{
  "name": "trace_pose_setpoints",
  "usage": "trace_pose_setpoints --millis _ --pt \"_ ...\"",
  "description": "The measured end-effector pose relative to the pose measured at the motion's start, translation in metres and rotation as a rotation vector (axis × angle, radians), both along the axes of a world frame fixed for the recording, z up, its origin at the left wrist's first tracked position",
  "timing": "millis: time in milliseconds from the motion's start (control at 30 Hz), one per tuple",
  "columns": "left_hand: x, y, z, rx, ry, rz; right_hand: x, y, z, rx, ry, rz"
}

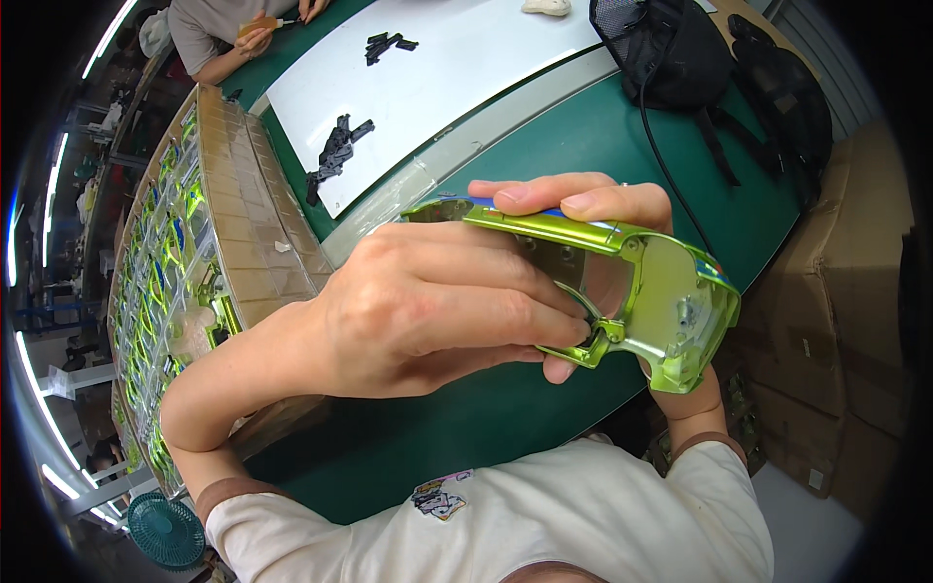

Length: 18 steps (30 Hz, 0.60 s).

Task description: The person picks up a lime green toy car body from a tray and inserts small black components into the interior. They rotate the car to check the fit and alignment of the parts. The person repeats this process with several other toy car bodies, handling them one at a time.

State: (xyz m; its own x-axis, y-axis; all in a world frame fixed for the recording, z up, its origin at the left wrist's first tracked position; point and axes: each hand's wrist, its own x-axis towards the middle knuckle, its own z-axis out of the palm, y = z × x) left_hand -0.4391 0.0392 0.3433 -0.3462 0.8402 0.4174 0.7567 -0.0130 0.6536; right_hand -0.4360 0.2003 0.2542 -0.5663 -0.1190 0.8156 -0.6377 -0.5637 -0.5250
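A glossy lime-green plastic housing (680, 277) with cut-out openings and blue streaks is held up over the green tabletop. My right hand (617, 201) grips it from behind, its fingers lying over the top edge and most of the palm hidden. My left hand (418, 306) reaches in from the left, with its fingers pressed together inside the housing. Its fingertips are at an inner corner by a dark spot, and what they hold there, if anything, is hidden. Small black plastic parts (335, 155) lie heaped on a white board (466, 63) beyond my hands.
At the left stands a cardboard box (258, 194) with many similar green housings (155, 291) in it. A black mesh bag (651, 49) with a cord sits at the back right. Brown cartons (826, 321) are stacked on the right. Across the table, a person's hand (256, 41) holds a small tool.
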Motion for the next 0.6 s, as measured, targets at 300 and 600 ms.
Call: trace_pose_setpoints --millis 300,600 --pt "-0.007 -0.003 0.010 0.146 -1.071 0.222 0.006 0.017 0.017 -0.311 -0.670 0.322" --pt "-0.009 -0.003 0.001 0.245 -1.233 0.032 -0.001 0.009 0.004 0.049 -0.212 0.018"
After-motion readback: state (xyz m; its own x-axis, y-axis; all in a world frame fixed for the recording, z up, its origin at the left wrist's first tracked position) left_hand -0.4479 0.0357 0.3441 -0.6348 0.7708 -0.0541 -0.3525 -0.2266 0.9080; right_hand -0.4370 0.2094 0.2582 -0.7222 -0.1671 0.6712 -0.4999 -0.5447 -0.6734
